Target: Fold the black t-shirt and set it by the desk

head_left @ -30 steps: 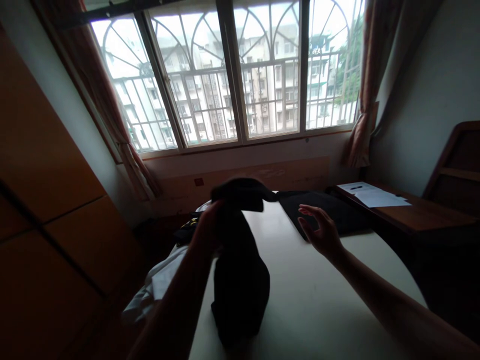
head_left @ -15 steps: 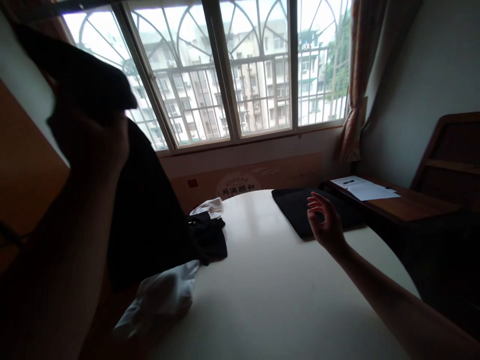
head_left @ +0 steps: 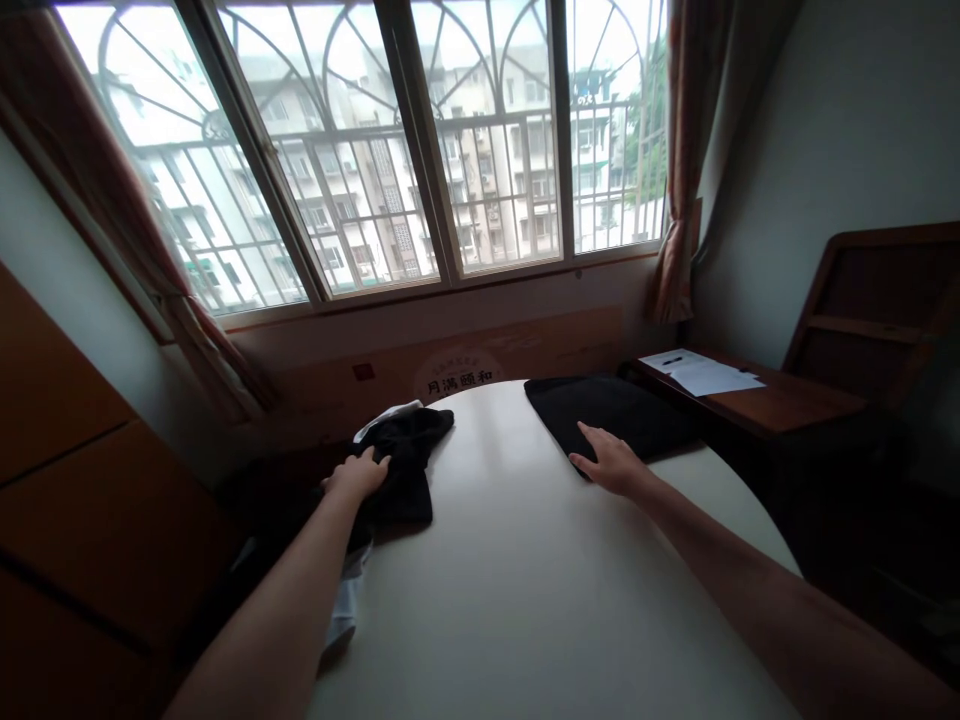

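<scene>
My left hand is down at the table's left edge, its fingers curled into a bunched black garment. Part of this dark cloth lies on the table, and more seems to hang over the edge in shadow. White cloth peeks out behind the bunch. My right hand has its fingers stretched out and holds nothing. It is by the near left edge of a flat black garment on the far right of the table; whether it touches the cloth I cannot tell.
The round white table fills the middle. Light grey cloth lies at its left edge, partly behind my left forearm. A wooden side table with white papers stands right. An orange-brown cabinet is on the left.
My left hand has come down from high on the left, bringing the black garment to the table's left edge. My right hand has lowered, fingers now stretched forward. The view has turned slightly.
</scene>
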Motion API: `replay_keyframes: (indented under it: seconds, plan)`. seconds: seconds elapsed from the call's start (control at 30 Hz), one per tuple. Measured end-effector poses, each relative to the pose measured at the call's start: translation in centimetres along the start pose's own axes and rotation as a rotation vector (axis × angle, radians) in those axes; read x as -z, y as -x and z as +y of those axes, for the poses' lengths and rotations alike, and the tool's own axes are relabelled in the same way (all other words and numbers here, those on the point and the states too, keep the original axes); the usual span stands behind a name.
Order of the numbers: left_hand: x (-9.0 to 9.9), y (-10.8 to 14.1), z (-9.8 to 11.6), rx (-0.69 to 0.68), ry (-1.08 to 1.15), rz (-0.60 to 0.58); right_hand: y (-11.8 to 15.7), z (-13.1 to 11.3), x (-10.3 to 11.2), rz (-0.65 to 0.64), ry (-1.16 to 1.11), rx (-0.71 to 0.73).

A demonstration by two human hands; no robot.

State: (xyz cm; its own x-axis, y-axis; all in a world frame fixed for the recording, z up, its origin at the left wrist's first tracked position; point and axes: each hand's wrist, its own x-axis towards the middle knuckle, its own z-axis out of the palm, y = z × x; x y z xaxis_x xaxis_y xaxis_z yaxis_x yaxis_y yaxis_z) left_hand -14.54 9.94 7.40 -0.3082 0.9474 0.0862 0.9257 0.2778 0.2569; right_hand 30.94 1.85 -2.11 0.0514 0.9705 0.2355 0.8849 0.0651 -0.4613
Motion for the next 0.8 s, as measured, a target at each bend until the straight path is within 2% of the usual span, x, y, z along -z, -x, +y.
replay_keyframes:
  seconds: [0.07,0.17,0.23,0.33,0.4,0.47,0.53,0.6,0.67,0.73,0.8]
  plan:
    - [-0.1,-0.1,0.0,0.022,-0.033,0.022,0.0,-0.3,-0.6,-0.08,0.109,-0.064]
    - [0.6,0.7,1.5,-0.159,0.004,0.254,0.0,-1.1,-1.1,-0.038,0.208,-0.069]
    - [0.7,2.4,3.2,-0.328,0.08,0.434,0.0,-1.3,-1.0,0.031,0.208,-0.072]
    - [-0.3,6.6,6.2,-0.539,0.227,0.529,-0.3,-0.9,-0.7,0.111,0.114,-0.106]
    - [-1.9,9.9,7.7,-0.661,0.299,0.499,-0.6,-0.4,-0.4,0.195,-0.045,-0.124]
    - [-3.8,12.9,8.7,-0.74,0.336,0.424,-1.0,0.0,0.2,0.364,-0.31,-0.106]
    - [-5.5,15.2,9.2,-0.808,0.329,0.327,-1.2,-0.2,1.7,0.578,-0.63,-0.069]
    - [-6.7,16.3,9.3,-0.851,0.315,0.243,-0.7,-0.9,4.1,0.711,-0.912,-0.008]
    - [-7.1,16.4,9.3,-0.847,0.343,0.202,0.6,-1.8,7.1,0.684,-1.127,0.097]
    - [-6.9,16.0,9.1,-0.816,0.416,0.213,2.6,-2.5,9.6,0.516,-1.256,0.227]
    - [-6.3,15.8,8.9,-0.825,0.504,0.227,4.5,-2.9,10.8,0.402,-1.288,0.276]
